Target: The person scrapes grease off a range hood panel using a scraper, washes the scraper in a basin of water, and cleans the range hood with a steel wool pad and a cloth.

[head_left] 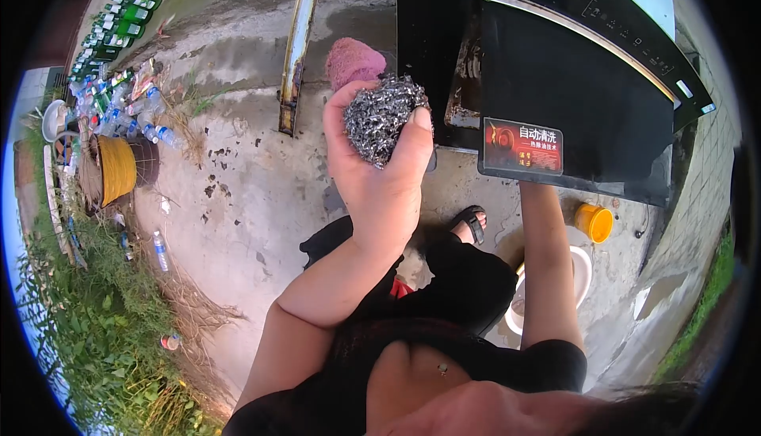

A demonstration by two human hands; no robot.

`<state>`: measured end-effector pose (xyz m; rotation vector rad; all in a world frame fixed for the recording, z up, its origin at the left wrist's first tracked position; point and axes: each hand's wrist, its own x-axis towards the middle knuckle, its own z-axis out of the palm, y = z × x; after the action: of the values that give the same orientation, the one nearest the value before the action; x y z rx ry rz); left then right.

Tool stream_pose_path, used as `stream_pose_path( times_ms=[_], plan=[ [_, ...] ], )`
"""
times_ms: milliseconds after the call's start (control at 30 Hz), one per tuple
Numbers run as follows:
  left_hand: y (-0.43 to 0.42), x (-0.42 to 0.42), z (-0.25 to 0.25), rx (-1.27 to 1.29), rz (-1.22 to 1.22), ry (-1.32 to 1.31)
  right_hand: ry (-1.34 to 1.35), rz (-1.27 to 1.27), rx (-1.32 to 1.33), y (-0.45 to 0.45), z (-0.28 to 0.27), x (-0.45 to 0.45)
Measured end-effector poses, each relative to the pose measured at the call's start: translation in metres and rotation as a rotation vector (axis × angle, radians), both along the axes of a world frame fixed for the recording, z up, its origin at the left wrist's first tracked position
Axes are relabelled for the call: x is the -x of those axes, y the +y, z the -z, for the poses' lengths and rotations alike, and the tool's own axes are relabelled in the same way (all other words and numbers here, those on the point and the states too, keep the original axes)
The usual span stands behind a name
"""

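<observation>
A ball of shiny steel wool [384, 121] is gripped in my left hand [379, 158], its thumb and fingers wrapped round it. Just behind those fingers shows a pink fuzzy cloth [354, 63]. On the right, a large black glass panel [579, 95] with a red label [522, 147] is tilted in front of the black range hood [432, 40]. My right forearm reaches up to the panel's lower edge, and the hand itself is hidden behind the panel. A rusty, greasy edge shows at the panel's left side.
A long metal strip [300, 47] lies left of the hood. Green bottles [131, 16], plastic bottles [151, 111] and a yellow spool [116, 170] are far left. A yellow bucket [594, 223] and a white basin [583, 273] stand on the concrete at lower right.
</observation>
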<state>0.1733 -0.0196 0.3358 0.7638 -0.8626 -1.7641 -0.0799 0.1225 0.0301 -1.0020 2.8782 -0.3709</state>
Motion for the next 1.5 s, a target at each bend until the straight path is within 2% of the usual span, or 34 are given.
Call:
stream_pose_path(
  times_ms=[133,467,633,733,867,1333,1467,1500],
  plan=[
    [0.006,0.007,-0.005,0.003,0.040,-0.010,0.000,-0.004,0.005,-0.007,0.005,-0.002],
    [-0.016,-0.003,0.004,0.047,-0.091,-0.012,-0.006,-0.025,-0.001,-0.005,0.003,-0.001],
    [-0.013,-0.002,0.000,-0.013,0.002,-0.026,-0.004,-0.031,0.004,-0.005,0.000,-0.003],
    [-0.012,-0.003,-0.001,0.044,0.016,-0.031,0.006,-0.036,0.011,-0.003,0.000,-0.005],
    [-0.015,-0.007,0.003,0.023,-0.037,-0.034,0.008,-0.042,0.010,-0.004,0.001,-0.006],
    [-0.001,0.008,0.002,-0.006,0.040,0.077,0.028,-0.055,0.018,-0.002,-0.001,-0.014],
    [-0.004,-0.001,0.003,0.052,-0.009,-0.059,0.032,-0.064,0.027,-0.006,-0.003,0.001],
    [-0.005,-0.004,0.002,0.022,0.005,-0.011,0.031,-0.068,0.028,-0.007,-0.002,0.001]
  ],
)
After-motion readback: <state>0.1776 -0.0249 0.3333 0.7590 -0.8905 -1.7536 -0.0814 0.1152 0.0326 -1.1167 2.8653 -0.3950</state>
